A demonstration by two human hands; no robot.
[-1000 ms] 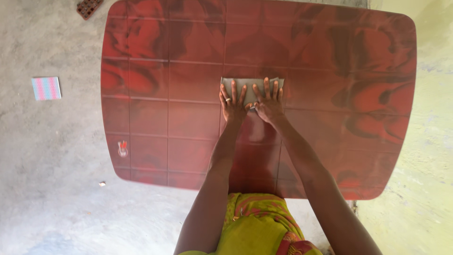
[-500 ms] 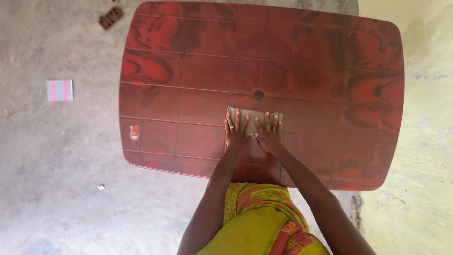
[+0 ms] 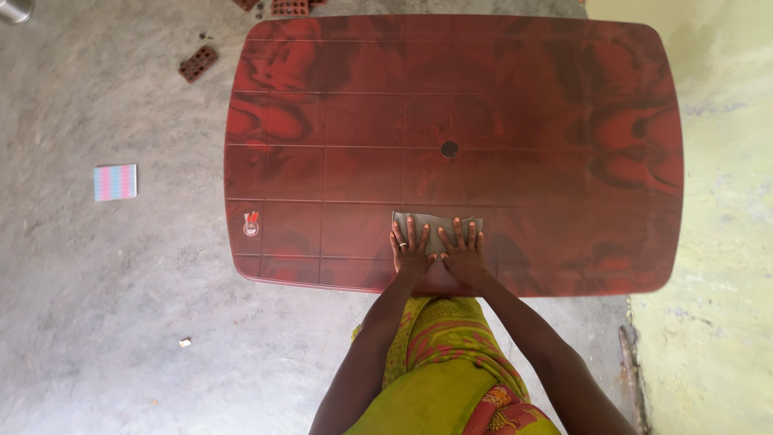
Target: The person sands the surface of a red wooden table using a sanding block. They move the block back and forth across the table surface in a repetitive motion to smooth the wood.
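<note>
A small grey cloth (image 3: 436,226) lies flat on the red plastic table (image 3: 346,121), close to its near edge. My left hand (image 3: 410,250) presses down on the cloth's left half with fingers spread; a ring shows on one finger. My right hand (image 3: 462,251) lies beside it on the cloth's right half, fingers also spread. The thumbs nearly touch. Both palms are flat, gripping nothing.
The table has a dark round hole (image 3: 449,149) at its middle and a small sticker (image 3: 251,225) near its left corner. On the concrete floor lie a striped pink-and-blue square (image 3: 115,182) and red perforated brick pieces (image 3: 198,64). A pale yellow-green strip (image 3: 708,242) runs along the right.
Both hands have slid with the cloth toward the table's near edge. The camera has pulled back, so more of the table and floor shows.
</note>
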